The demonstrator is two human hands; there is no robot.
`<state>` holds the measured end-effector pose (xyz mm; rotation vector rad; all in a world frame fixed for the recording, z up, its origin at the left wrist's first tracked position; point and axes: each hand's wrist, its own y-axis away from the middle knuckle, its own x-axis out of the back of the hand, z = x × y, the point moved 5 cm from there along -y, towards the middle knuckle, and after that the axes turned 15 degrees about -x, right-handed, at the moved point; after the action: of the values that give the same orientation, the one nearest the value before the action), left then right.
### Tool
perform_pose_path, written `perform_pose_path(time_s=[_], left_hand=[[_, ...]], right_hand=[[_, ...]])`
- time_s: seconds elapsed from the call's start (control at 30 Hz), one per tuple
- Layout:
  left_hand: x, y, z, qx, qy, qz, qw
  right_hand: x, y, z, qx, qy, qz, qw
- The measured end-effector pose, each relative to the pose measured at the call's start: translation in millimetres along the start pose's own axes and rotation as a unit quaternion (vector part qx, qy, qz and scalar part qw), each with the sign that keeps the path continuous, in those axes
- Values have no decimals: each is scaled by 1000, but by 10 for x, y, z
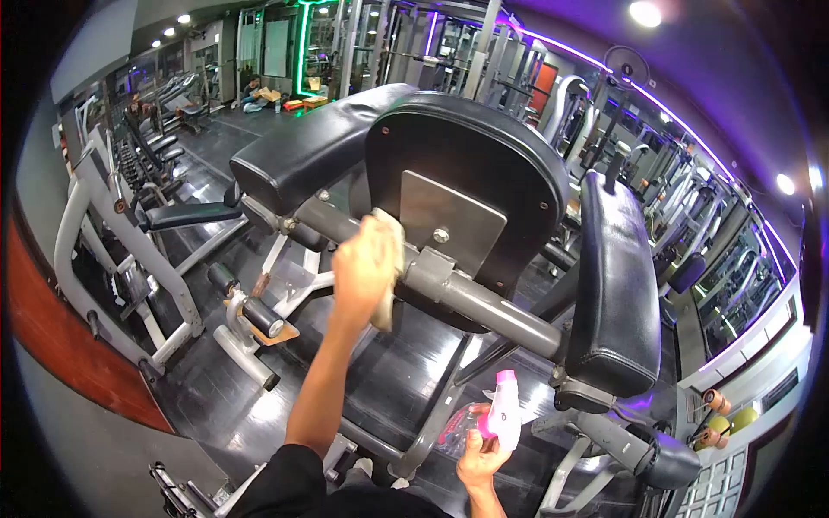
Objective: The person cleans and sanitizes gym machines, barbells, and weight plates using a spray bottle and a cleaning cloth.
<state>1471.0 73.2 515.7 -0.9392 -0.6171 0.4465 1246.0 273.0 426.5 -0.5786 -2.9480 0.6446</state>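
Cloth (385, 312), partly out of sight behind the left hand (364, 263)

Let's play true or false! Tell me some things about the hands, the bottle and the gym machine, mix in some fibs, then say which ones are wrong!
1. The left hand holds a pale cloth. True.
2. The right hand holds a bottle. True.
3. The bottle is green all over. False: it is white and pink.
4. A metal plate is fixed to the big black pad in the middle. True.
5. The pale cloth is lying on the floor. False: it is in the left hand.
6. The metal plate is bright red. False: it is grey.
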Motion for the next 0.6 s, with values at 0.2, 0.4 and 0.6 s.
perform_pose_path(time_s=[0.2, 0.4, 0.6], left_hand=[[-687, 610, 994, -248, 57, -105, 961], [-985, 730, 1932, -339, 189, -77, 918], [-801, 600, 1683, -311, 65, -104, 943]], right_hand=[[10, -41, -33, 20, 13, 10, 1000], [219, 138, -72, 46, 71, 41, 996], [378, 208, -220, 82, 105, 101, 986]])
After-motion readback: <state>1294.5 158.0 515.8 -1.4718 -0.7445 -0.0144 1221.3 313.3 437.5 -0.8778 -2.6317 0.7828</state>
